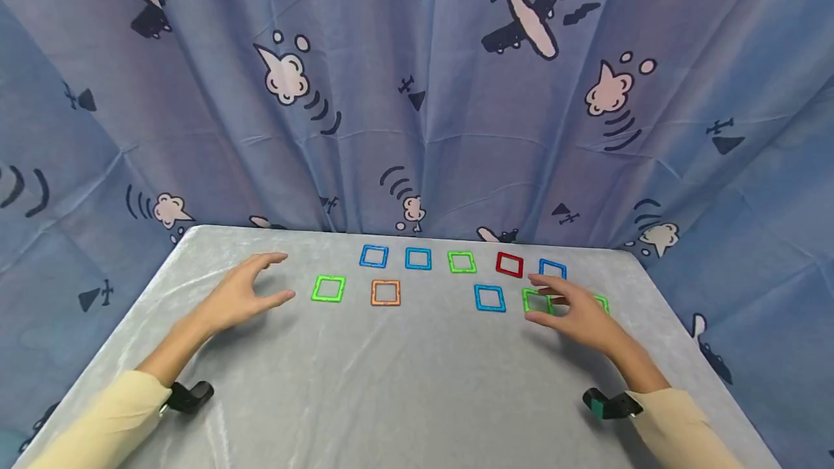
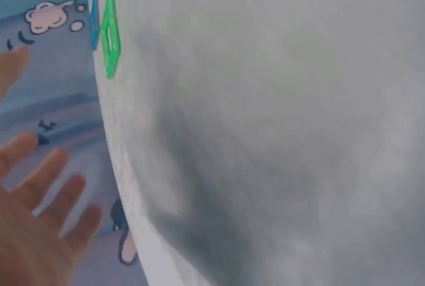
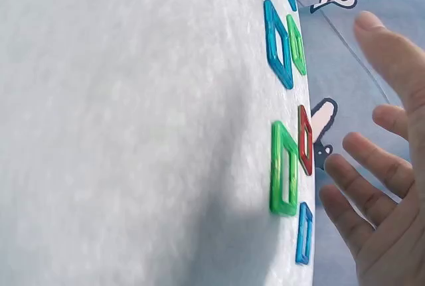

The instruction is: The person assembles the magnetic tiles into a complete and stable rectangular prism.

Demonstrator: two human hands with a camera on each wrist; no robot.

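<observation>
My left hand (image 1: 242,294) hovers above the left side of the table, fingers extended, thumb apart, nothing held. Nearest it, to the right, lies a green square magnetic tile frame (image 1: 326,300); an orange tile frame (image 1: 386,304) is farther right. On the other side my right hand (image 1: 576,315) hangs in the air with loosely bent fingers and no object in them. It partly covers a green tile frame (image 1: 524,301) and another green tile frame (image 1: 604,301). The right wrist view shows a gap between the palm (image 3: 392,233) and the green tile frame (image 3: 275,170).
Along the back of the grey cloth-covered table (image 1: 391,382) lie blue tile frames (image 1: 374,266), a green one (image 1: 462,271), a red one (image 1: 499,263) and a blue one (image 1: 552,262). Another blue frame (image 1: 490,310) sits closer. A patterned curtain (image 1: 391,93) hangs behind.
</observation>
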